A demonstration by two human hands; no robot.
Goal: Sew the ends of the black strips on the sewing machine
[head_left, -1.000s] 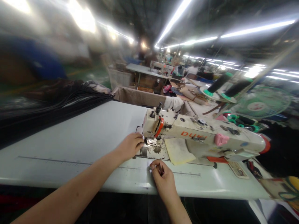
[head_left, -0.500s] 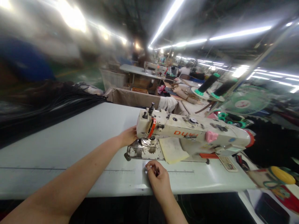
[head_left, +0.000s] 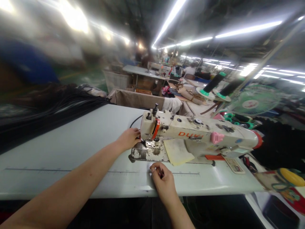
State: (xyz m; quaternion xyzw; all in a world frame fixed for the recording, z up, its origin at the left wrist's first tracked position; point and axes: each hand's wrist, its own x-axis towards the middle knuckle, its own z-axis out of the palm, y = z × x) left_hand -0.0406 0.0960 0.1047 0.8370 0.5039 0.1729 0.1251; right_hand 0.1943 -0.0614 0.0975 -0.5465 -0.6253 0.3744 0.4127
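Note:
A white sewing machine (head_left: 171, 128) with orange lettering stands on the pale table. My left hand (head_left: 130, 139) is beside its needle end, fingers closed on a thin black cord (head_left: 135, 121). The cord arcs up behind the machine head, and a dark end reaches toward the presser foot (head_left: 151, 144). Over the table's front part, by the printed ruler line (head_left: 119, 173), my right hand (head_left: 163, 178) is curled with thumb and fingertips together. Something small and dark shows inside its fingers, too little to name. A yellowish cloth (head_left: 179, 152) hangs beneath the machine arm.
Many black cords (head_left: 59, 109) lie heaped along the table's left side. Behind the machine are a fabric-lined bin (head_left: 138, 99) and black thread cones (head_left: 213, 84). A green fan (head_left: 252, 100) stands at the right, with a dark phone-like object (head_left: 281, 211) below it.
My left hand has come slightly out from behind the machine head, and the black cord's loop now shows. My right hand keeps nearly the same place and pose.

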